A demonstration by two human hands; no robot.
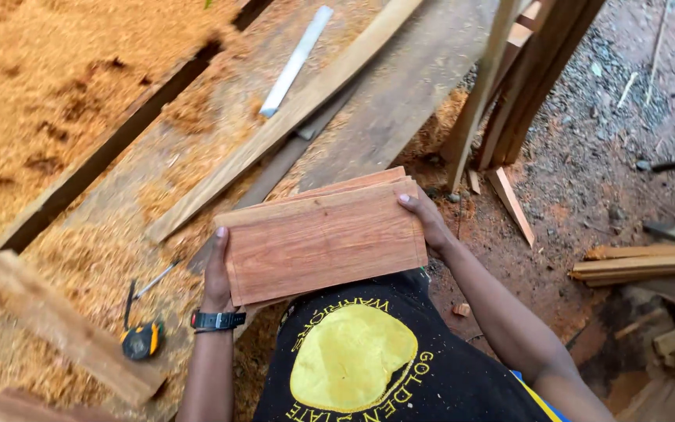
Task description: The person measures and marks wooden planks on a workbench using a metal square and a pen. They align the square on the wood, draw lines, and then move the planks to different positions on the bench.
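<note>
I hold a small stack of reddish-brown wooden boards (322, 238) flat against my body, above a workbench. My left hand (216, 273) grips the stack's left end, thumb on top, with a dark watch on the wrist. At the right end my right hand (429, 223) clasps the edge, fingers curled over it. The top board is rectangular with a clear grain. At least two more boards show beneath it at the far edge.
A sawdust-covered workbench (103, 234) carries a yellow tape measure (141, 340), a metal ruler (297, 61), long planks (291, 117) and a wood block (60, 328). Upright timber pieces (525, 86) lean at the right. Offcuts (642, 262) lie on the gravel ground.
</note>
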